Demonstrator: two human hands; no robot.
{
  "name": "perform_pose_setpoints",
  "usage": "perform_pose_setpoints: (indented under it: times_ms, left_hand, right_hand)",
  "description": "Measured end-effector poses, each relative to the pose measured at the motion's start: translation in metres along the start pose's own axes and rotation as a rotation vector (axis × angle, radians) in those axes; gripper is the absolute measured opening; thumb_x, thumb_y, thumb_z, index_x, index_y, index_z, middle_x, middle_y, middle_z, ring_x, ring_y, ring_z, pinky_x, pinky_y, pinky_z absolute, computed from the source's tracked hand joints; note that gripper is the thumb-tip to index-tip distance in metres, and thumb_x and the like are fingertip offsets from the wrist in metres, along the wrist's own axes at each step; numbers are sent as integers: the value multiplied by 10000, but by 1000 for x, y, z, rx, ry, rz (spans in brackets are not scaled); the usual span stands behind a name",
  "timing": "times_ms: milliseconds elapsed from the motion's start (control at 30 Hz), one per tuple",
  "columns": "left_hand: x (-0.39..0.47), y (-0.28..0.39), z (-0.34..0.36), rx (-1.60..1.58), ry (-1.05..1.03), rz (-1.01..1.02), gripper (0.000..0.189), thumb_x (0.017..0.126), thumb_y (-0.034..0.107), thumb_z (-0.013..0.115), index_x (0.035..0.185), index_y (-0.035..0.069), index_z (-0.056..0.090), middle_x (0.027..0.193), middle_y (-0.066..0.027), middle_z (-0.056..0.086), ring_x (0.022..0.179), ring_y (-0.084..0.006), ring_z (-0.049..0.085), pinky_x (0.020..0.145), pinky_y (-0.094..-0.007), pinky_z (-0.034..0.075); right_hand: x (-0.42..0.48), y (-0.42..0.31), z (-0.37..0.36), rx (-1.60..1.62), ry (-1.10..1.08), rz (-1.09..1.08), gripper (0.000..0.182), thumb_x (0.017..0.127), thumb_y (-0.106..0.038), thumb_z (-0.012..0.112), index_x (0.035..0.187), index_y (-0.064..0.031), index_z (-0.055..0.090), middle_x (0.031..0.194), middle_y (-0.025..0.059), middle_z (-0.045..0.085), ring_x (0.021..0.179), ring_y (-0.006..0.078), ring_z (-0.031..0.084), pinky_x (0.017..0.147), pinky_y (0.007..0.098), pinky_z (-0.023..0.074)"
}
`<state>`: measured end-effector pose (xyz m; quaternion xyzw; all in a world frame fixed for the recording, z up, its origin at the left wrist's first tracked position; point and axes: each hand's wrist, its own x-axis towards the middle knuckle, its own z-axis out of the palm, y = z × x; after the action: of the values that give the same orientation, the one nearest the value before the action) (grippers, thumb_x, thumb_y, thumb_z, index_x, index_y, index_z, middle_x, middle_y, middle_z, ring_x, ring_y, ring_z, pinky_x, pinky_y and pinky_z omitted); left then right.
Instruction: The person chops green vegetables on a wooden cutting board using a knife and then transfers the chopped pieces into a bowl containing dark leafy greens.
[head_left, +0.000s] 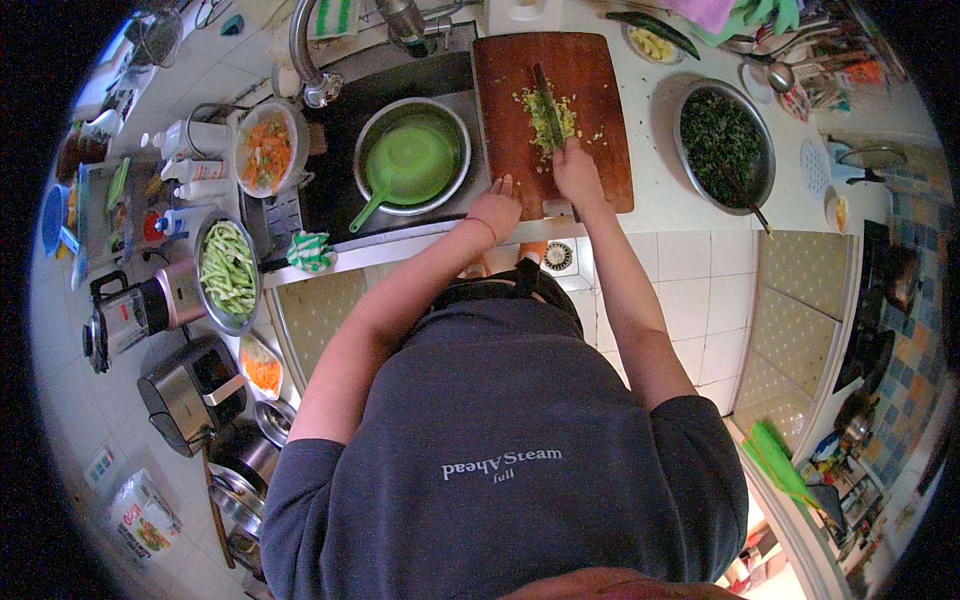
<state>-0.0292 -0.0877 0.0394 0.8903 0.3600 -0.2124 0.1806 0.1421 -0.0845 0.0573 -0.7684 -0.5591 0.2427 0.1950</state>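
Observation:
My right hand (577, 176) grips the handle of a kitchen knife (548, 109). The blade points away from me, across a heap of finely chopped pale green-yellow vegetable (564, 120). Under it lies a reddish-brown wooden cutting board (600, 82), with loose bits scattered around the heap. My left hand (496, 208) rests on the board's near left corner, fingers extended and holding nothing. Left of the board, a metal bowl (459, 184) stands in the sink with a green plastic strainer (412, 161) in it.
A steel bowl of dark chopped greens (724, 142), with chopsticks in it, stands right. A small plate of yellow pieces (654, 46) lies behind. Left are a bowl of orange shreds (268, 150), a bowl of cut green pieces (227, 270), a striped cloth (311, 251) and the faucet (321, 90).

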Motion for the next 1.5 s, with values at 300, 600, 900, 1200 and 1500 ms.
perform_pose_setpoints:
  times_ms: [300,600,900,1200,1500]
  left_hand:
    - [20,-7,-16,-41,335,-8,515,819,105,368,1311,-31,301,1401,-183,241,1288,-295,266,1053,-400,226]
    - [4,-3,-9,-28,201,-106,526,815,208,478,1263,-47,369,1334,-212,348,1223,-300,371,1006,-385,307]
    - [13,-11,3,66,50,-60,486,849,119,373,1297,-62,311,1395,-224,229,1279,-317,289,1036,-388,273]
    - [14,-9,7,76,105,-71,457,857,82,329,1290,-64,319,1393,-221,237,1274,-320,298,1021,-382,299]
    - [18,-11,14,90,132,-75,482,825,86,376,1274,-80,331,1373,-255,251,1250,-343,327,1018,-385,305]
  right_hand:
    - [-44,35,-8,-33,257,265,247,855,-235,460,943,-8,414,685,248,587,646,437,573,601,521,460]
    - [-35,-21,15,66,133,158,245,864,-230,449,945,-13,370,694,272,577,651,437,577,579,524,463]
    - [-6,-18,-6,63,30,65,272,858,-228,441,975,15,405,769,281,585,718,451,573,650,533,458]
    - [-13,-26,-4,80,51,79,277,865,-241,431,965,17,406,757,279,582,718,449,570,653,533,452]
    - [-9,-6,-18,35,60,135,291,857,-261,448,1013,-19,411,759,279,582,730,443,576,665,532,459]
